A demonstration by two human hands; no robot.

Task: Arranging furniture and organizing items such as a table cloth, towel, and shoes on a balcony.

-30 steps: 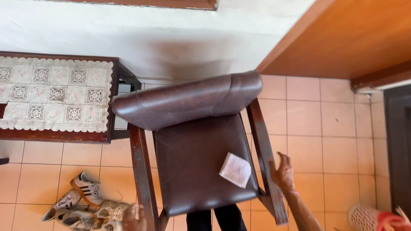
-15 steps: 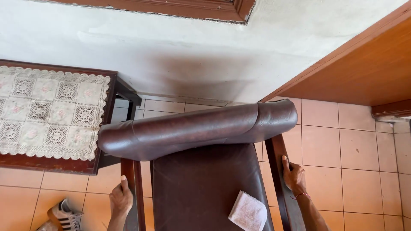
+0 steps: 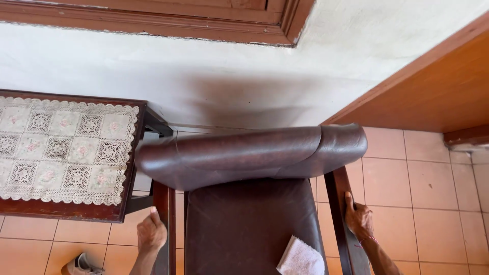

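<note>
The fingers of the left hand wrap around the left wooden arm of the brown leather armchair, pressed together on the rail. The right hand grips the right wooden arm the same way, thumb up along the wood. Between the two hands, on the seat, lies a folded white cloth. Since a second ago the left hand has joined the grip, and the chair has come closer to the wall, its padded back now near the side table with the lace runner. The cloth has slid lower in view; only one sneaker shows beyond the left fingers.
</note>
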